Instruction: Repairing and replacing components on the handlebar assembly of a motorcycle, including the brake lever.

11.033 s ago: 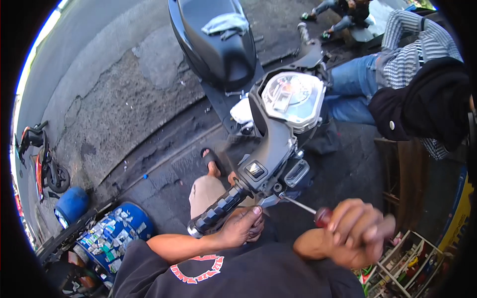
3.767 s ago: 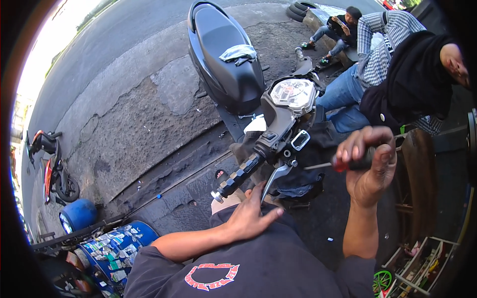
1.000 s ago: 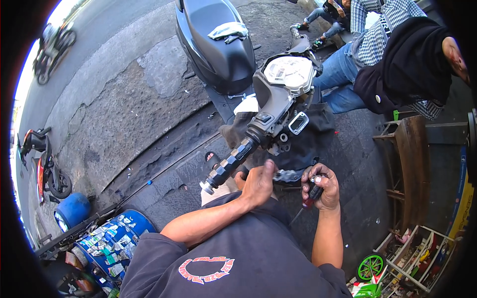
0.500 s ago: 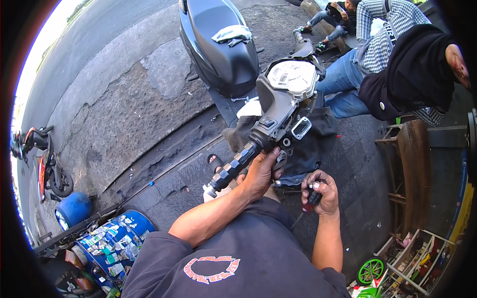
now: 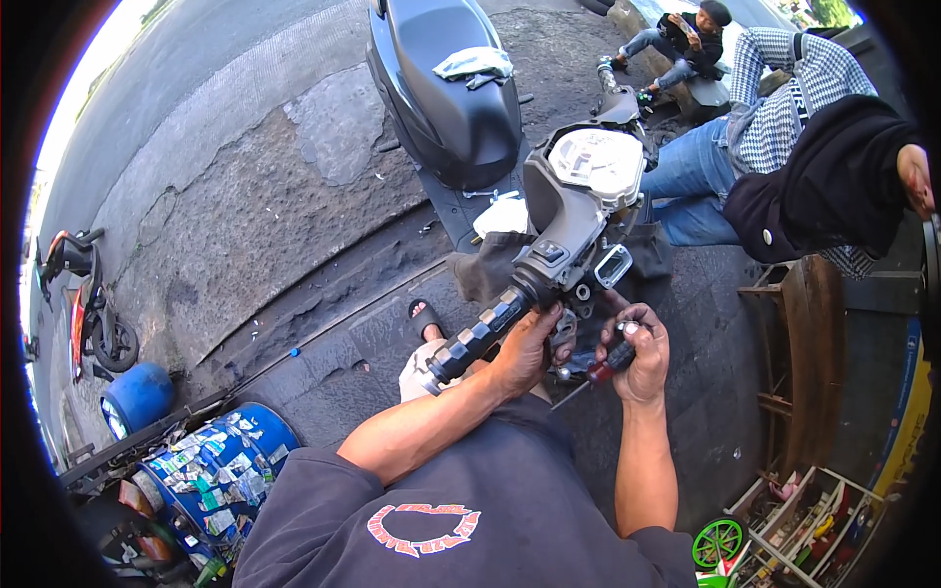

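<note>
A partly stripped scooter handlebar [image 5: 564, 240] stands before me, its round instrument cluster [image 5: 600, 162] on top. Its black ribbed grip [image 5: 480, 333] slants toward my lower left. My left hand [image 5: 524, 355] is closed beneath the grip's inner end, thumb up, on a small metal part [image 5: 566, 325] half hidden by the fingers. Close beside it, my right hand [image 5: 643, 361] is closed round a screwdriver [image 5: 610, 365] with a red and black handle; its thin shaft points down and left. A small rectangular part with a pale rim [image 5: 615, 267] sits just above both hands.
Ahead is a dark scooter seat [image 5: 451, 108] with a cloth [image 5: 474, 66] on it. One person in a checked shirt [image 5: 769, 132] stands at right; another [image 5: 691, 44] sits farther back. Blue drums [image 5: 255, 431] stand lower left, a parts rack [image 5: 814, 510] lower right.
My right hand has risen with the screwdriver, closer to the left hand, and the shaft has swung leftward. The view has shifted slightly. My left hand keeps its hold.
</note>
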Demonstrator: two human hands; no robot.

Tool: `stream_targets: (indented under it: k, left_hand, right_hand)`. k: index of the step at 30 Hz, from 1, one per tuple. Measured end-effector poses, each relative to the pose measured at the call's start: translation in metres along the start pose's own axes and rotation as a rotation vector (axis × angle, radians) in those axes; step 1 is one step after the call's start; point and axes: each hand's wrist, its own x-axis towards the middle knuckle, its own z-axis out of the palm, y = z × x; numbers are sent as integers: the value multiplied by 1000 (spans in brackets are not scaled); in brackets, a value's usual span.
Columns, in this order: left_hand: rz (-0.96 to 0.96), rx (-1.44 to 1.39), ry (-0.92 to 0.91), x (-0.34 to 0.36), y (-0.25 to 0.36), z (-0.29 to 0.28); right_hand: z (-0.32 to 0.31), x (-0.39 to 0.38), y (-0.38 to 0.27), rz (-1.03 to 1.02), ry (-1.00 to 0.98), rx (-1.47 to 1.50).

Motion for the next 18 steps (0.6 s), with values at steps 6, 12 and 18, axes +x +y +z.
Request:
stream_targets:
  k: [6,12,18]
  left_hand:
    - [-88,17,43,-5,12,8]
    - [-88,34,-5,-5,18,7]
    - [-26,92,-24,-5,16,7]
  right_hand:
    - [16,-4,10,-93,-44,-169]
    - [13,-1,11,-190,-33,-332]
    - [16,3,15,-208,-11,-320]
